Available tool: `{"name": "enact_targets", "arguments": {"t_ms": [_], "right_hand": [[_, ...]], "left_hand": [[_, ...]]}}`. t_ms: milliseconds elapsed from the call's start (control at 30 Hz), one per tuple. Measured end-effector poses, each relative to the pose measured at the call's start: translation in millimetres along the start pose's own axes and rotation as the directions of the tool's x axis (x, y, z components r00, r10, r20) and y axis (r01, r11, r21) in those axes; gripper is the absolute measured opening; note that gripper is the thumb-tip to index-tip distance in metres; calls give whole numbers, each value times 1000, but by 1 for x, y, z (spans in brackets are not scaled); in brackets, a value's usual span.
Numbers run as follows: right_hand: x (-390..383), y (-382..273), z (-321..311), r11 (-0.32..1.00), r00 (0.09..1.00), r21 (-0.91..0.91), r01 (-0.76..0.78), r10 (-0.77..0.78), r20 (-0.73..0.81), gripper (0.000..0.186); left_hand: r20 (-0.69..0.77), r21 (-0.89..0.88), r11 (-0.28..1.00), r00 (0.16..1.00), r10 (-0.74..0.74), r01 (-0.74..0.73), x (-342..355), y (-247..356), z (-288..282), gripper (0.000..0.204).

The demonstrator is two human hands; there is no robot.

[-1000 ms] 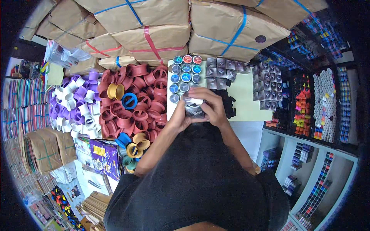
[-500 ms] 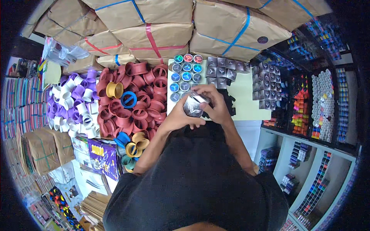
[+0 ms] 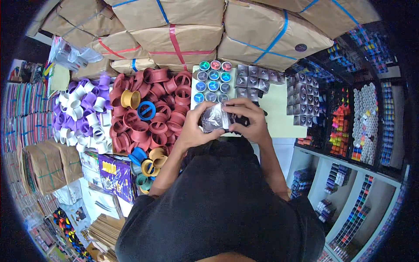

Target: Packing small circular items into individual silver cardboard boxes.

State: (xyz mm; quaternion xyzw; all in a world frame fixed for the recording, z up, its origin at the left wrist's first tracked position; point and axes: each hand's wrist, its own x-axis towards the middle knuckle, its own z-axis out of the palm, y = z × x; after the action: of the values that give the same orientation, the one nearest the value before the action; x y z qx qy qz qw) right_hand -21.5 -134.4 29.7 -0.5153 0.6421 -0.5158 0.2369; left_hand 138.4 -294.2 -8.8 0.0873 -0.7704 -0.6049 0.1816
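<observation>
Fingers (image 3: pixel 207 105) of the left hand (image 3: pixel 192 129) curl around the left side of a small silvery-grey box (image 3: pixel 213 118), the thumb lying along its near edge. The right hand (image 3: pixel 257 124) pinches the box's other end between thumb and bent fingertips, next to a pale strip; whether that end is open or closed is hard to tell. The box is held tilted, near the front edge of a pale table (image 3: pixel 278 107).

Just beyond the hands, round tins (image 3: pixel 214 75) stand in rows on the table, their tops green, red, blue and grey. Beside them is a group of dark boxes (image 3: pixel 252 81), and farther right a stacked block of similar cartons (image 3: pixel 302 97).

To the left lies a heap of dull-red rings (image 3: pixel 140 138), with a yellow ring (image 3: pixel 130 99) and a blue ring (image 3: pixel 146 111) on top; purple and white rings (image 3: pixel 77 114) spread beyond it. Brown paper-wrapped packages (image 3: pixel 192 40), strapped in blue and red, rise behind the table. At far right, white rolls (image 3: pixel 366 122) fill a dark rack.
</observation>
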Motion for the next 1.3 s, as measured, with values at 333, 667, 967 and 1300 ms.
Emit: {"name": "enact_targets", "arguments": {"t_ms": [333, 667, 967, 1300], "right_hand": [[-3, -1, 7, 982, 966, -32, 188, -191, -173, 48], [2, -13, 4, 981, 974, -119, 156, -173, -145, 42], [-11, -1, 16, 863, 973, 486, -137, 208, -96, 46], [-47, 22, 20, 207, 777, 871, -445, 573, 260, 45]], "left_hand": [[-105, -59, 990, 987, 120, -126, -1, 4, 3, 71], [-94, -74, 990, 989, 111, -118, -6, 2, 7, 71], [-7, -9, 988, 988, 155, -155, -8, 11, 0, 75], [53, 199, 965, 985, 166, -173, 5, 1, 34, 80]]}}
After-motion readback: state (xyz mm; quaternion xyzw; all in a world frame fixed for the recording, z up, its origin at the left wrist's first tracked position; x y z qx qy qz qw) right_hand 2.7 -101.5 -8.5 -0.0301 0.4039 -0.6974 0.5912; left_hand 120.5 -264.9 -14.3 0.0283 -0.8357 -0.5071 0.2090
